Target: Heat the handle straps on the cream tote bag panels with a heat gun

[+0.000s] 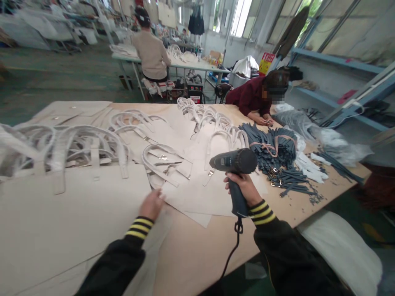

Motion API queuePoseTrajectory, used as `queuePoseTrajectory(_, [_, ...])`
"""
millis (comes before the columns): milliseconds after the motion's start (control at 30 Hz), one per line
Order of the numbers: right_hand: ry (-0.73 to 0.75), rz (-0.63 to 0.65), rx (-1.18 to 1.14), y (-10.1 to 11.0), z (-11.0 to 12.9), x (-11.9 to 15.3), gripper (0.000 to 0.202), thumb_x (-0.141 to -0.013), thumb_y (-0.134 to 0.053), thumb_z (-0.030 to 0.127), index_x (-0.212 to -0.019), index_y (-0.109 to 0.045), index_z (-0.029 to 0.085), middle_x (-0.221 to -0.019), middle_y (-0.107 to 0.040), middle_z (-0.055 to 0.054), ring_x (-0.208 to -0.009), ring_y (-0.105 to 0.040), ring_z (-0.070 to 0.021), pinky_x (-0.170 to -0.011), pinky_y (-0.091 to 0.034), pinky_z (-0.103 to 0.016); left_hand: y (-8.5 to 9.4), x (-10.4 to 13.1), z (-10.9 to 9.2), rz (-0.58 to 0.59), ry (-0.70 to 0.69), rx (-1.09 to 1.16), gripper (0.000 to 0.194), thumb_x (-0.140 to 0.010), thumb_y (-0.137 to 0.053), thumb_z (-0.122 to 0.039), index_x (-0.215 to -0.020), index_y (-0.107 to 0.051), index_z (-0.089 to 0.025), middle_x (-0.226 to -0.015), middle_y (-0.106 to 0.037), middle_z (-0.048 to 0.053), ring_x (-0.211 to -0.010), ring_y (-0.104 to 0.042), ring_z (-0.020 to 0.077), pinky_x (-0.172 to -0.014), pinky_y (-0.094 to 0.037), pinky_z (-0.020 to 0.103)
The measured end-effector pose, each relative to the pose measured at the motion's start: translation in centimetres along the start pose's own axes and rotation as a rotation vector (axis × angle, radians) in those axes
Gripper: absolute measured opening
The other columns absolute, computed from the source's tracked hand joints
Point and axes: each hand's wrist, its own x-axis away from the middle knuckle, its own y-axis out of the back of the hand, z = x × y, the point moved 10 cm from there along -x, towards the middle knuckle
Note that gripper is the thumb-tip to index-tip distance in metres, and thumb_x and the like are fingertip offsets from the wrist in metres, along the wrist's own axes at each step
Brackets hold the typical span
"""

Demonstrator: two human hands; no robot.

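Observation:
My right hand (245,187) is wrapped round the handle of a dark heat gun (234,161), its nozzle pointing left above the table and its black cord hanging down. My left hand (152,204) is slightly blurred, with fingers bent together at the near left edge of a beige bag panel (197,201). Another large beige panel (74,218) spreads out to the left of that hand. Just beyond the fingers, a looped beige strap handle (159,162) with metal buckles lies on the panels.
Many strap handles (92,144) are heaped at left. Dark straps (271,144), tied in a bundle, lie at right beside loose buckled straps (293,183) and plastic wrap (327,135). A co-worker in a maroon top (249,96) leans on the table's far side; another person (151,49) sits farther back.

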Motion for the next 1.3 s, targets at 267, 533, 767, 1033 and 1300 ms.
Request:
queuePoseTrajectory(267, [-0.047, 0.018, 0.031, -0.1, -0.4, -2.1, 0.024, -0.073, -0.064, 0.035, -0.075, -0.062, 0.011, -0.070, -0.062, -0.007, -0.053, -0.057, -0.0140, -0.041, -0.050, -0.022, -10.1, 2.3, -6.1, 0.249, -0.309, -0.264, 0.038, -0.081, -0.048, -0.026, -0.113, -0.044, -0.005, -0.103, -0.059, 0.022, -0.096, -0.059, 0.0270, -0.083, -0.044, 0.035])
queuePoseTrajectory(533, [-0.129, 0.151, 0.048, -0.7, -0.9, 0.0, 0.023, -0.072, -0.066, 0.032, -0.079, -0.062, 0.010, -0.071, -0.063, -0.008, -0.053, -0.058, -0.0152, -0.040, -0.049, -0.022, -14.7, 8.9, -1.8, 0.443, -0.480, 0.078, 0.033, -0.082, -0.039, -0.019, -0.109, -0.054, -0.009, -0.114, -0.059, 0.015, -0.108, -0.054, 0.0184, -0.096, -0.038, 0.029])
queuePoseTrajectory(767, [-0.158, 0.004, 0.231, 6.5, -1.1, 5.2, 0.024, -0.071, -0.069, 0.033, -0.080, -0.060, 0.013, -0.071, -0.063, -0.006, -0.053, -0.058, -0.0152, -0.040, -0.048, -0.022, -14.1, 9.0, 0.5, 0.489, -0.417, 0.168, 0.024, -0.079, -0.041, -0.022, -0.090, -0.061, -0.013, -0.097, -0.066, 0.012, -0.096, -0.059, 0.0201, -0.088, -0.044, 0.032])
queuePoseTrajectory(1033, [-0.108, -0.180, 0.203, 11.8, -1.5, 4.9, 0.024, -0.071, -0.067, 0.035, -0.072, -0.060, 0.012, -0.070, -0.062, -0.006, -0.053, -0.058, -0.0147, -0.041, -0.049, -0.021, -12.2, 6.7, 0.7, 0.333, -0.370, 0.149, 0.015, -0.074, -0.044, -0.026, -0.065, -0.052, -0.017, -0.067, -0.061, 0.004, -0.074, -0.060, 0.0187, -0.071, -0.048, 0.029])
queuePoseTrajectory(1300, [-0.186, -0.321, 0.269, 17.3, -1.5, 6.4, 0.021, -0.075, -0.064, 0.032, -0.073, -0.058, 0.012, -0.072, -0.060, -0.006, -0.056, -0.057, -0.0134, -0.045, -0.049, -0.021, -13.1, 6.6, 1.6, 0.483, -0.019, 0.511, 0.007, -0.072, -0.047, -0.018, -0.076, -0.050, -0.014, -0.059, -0.051, -0.002, -0.053, -0.053, 0.0100, -0.053, -0.050, 0.025])
